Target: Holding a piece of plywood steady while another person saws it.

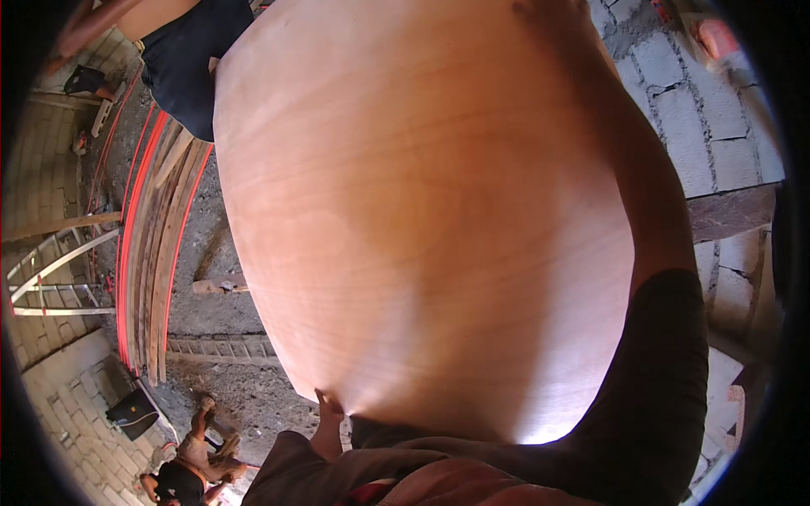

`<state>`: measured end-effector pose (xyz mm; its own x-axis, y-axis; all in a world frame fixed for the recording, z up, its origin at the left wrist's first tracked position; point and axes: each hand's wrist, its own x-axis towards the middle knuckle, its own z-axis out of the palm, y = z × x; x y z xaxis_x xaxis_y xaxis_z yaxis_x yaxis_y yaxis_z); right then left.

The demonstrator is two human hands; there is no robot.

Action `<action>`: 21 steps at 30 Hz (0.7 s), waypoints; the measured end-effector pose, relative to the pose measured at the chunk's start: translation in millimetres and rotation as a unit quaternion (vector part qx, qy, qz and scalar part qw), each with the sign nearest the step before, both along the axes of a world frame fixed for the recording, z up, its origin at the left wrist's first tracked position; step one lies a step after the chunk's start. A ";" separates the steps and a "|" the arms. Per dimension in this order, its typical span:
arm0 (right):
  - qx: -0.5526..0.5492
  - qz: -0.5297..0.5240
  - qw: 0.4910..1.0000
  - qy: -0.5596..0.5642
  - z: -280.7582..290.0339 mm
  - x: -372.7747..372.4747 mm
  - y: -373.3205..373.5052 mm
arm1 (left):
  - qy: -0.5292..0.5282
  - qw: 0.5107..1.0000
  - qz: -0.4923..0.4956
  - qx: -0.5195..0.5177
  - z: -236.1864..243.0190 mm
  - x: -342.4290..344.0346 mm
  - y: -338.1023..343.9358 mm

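A large, pale reddish-brown plywood sheet [405, 202] fills the middle of the view, its near edge close to my body. My left hand [329, 411] is closed on the sheet's near left corner, with the thumb on its upper face. Stretched forward along the right side, my right arm crosses the sheet. At the far right, my right hand [553, 12] grips the sheet's edge; shadow and the picture's top edge hide part of its fingers. Another person in dark shorts [190, 63] stands against the sheet's far left side.
Long timber boards [160, 253] and red tubing [135, 228] lie at left on rough ground. A wooden ladder [221, 349] lies nearby. Another person [190, 472] is low at the lower left. Block walls [704, 110] rise at right, with a metal frame [63, 287] far left.
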<state>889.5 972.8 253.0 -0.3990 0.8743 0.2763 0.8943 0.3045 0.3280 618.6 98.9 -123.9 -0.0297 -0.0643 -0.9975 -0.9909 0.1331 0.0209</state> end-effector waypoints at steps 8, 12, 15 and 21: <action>-0.030 -0.020 0.999 0.011 10.7 -13.2 -8.4 | 0.028 0.999 -0.005 -0.020 -4.5 -0.4 -5.9; -0.031 -0.002 0.999 0.012 15.4 -14.3 -12.5 | 0.006 0.999 -0.009 0.048 -6.1 -2.6 -9.3; -0.035 -0.008 0.999 0.007 18.0 -15.6 -13.4 | 0.010 1.000 -0.017 0.012 -6.1 2.4 -7.0; -0.067 -0.022 0.997 0.010 20.7 -18.4 -12.5 | -0.030 0.992 0.059 0.107 -8.3 4.3 -4.2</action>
